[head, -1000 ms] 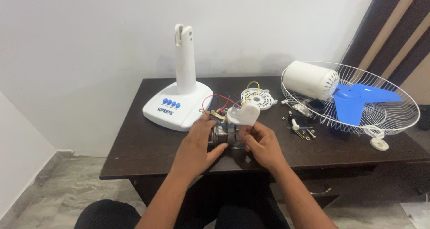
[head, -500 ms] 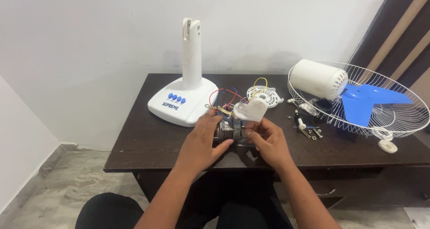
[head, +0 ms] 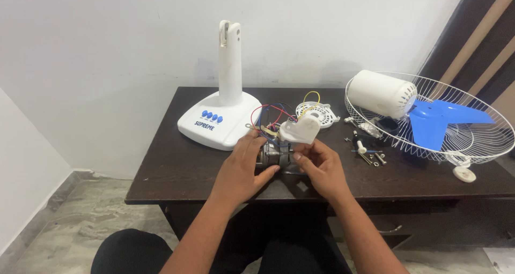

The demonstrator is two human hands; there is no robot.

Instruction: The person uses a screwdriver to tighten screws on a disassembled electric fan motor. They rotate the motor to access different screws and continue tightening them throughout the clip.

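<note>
My left hand (head: 242,169) grips a small metal fan motor (head: 271,155) from the left, just above the near middle of the dark wooden table (head: 177,167). My right hand (head: 320,167) holds the motor's right side, fingers under a white plastic gear housing (head: 300,130) mounted on top of it. Red, blue and yellow wires (head: 271,115) run from the motor toward the white fan base (head: 222,118), which has an upright neck and blue buttons.
A white round vented plate (head: 317,113) lies behind the motor. At the right are a white motor cover (head: 382,93), a blue fan blade (head: 437,121) inside a wire guard (head: 477,140), loose screws (head: 370,155) and a white knob (head: 464,173). White wall behind; marble floor below.
The view shifted slightly, so everything sits a little more to the right. Both hands stay on the motor, with the right fingers moved a bit under the white housing.
</note>
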